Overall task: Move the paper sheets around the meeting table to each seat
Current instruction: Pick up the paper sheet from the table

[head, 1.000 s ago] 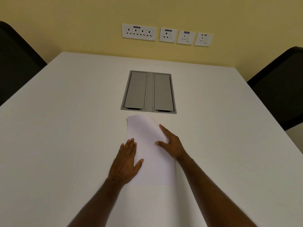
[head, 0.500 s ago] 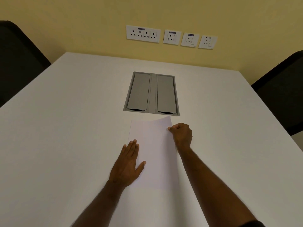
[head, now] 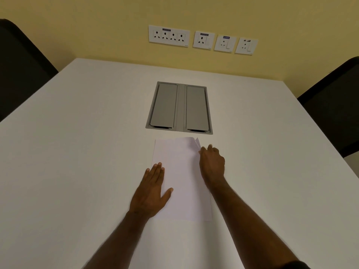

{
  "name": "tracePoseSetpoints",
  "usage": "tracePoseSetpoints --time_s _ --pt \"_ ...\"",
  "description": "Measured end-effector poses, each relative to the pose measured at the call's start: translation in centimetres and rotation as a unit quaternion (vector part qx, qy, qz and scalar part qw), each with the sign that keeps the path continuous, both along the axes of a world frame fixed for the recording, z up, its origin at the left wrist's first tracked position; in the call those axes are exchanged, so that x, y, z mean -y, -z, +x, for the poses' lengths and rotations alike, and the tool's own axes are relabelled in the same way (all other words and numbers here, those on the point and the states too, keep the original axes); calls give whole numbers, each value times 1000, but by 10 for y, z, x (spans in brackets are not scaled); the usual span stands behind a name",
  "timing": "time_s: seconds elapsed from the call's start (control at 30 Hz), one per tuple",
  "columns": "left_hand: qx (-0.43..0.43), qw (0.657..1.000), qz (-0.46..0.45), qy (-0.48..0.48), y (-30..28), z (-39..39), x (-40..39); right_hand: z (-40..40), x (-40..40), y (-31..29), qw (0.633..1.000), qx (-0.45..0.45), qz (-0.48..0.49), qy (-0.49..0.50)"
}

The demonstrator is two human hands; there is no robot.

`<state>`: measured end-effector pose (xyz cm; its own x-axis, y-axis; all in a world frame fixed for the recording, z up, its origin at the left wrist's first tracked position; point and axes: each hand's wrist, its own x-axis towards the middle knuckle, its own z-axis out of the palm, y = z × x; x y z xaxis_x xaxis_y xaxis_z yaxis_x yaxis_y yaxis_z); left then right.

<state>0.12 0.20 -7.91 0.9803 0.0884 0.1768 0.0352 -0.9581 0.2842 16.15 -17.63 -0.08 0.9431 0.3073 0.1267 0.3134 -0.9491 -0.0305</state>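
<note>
- Fingers [head: 158, 169] of the left hand [head: 150, 195] lie straight and together, flat on the left edge of the paper sheets [head: 182, 179], with the thumb spread out to the right onto the paper; this hand grasps nothing and only presses down.
- Right hand [head: 212, 164] is curled at the far right corner of the stack, knuckles up, fingertips bunched against the paper's edge. It seems to pinch the top corners, though the exact grip is hidden under the hand.
- At that corner the sheets are fanned and lifted a little, so that two or three separate edges show just beyond the fingertips.
- White stack lies flat on the white meeting table [head: 77, 152], lengthwise away from the person, in the middle of the near half.
- Its far edge sits just short of the grey cable hatch [head: 179, 107], a recessed frame with two closed flaps side by side; paper and hatch are near but apart.
- Both forearms come in from the bottom edge, bare, one on each side of the stack.
- A dark chair back [head: 21, 68] stands at the table's left side and another dark chair [head: 336, 105] at the right.
- On the yellow wall beyond the table is a row of white socket plates [head: 203, 39].
</note>
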Motion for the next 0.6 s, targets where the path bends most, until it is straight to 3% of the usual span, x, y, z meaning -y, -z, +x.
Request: tracePoseSetpoints --time_s 0.17,0.4,0.53,0.6 --pt "0 1000 0 -1 0 0 1 -10 9 6 995 81 56 -4" --pt "18 1000 -25 -2 2 0 -1 -36 6 -17 970 147 176 -86" --pt "66 986 -156 -10 -8 -3 -5 -65 -5 -46 945 162 267 -94" --pt "112 957 -257 -68 -24 -10 -6 -81 -6 -67 936 155 301 -95"
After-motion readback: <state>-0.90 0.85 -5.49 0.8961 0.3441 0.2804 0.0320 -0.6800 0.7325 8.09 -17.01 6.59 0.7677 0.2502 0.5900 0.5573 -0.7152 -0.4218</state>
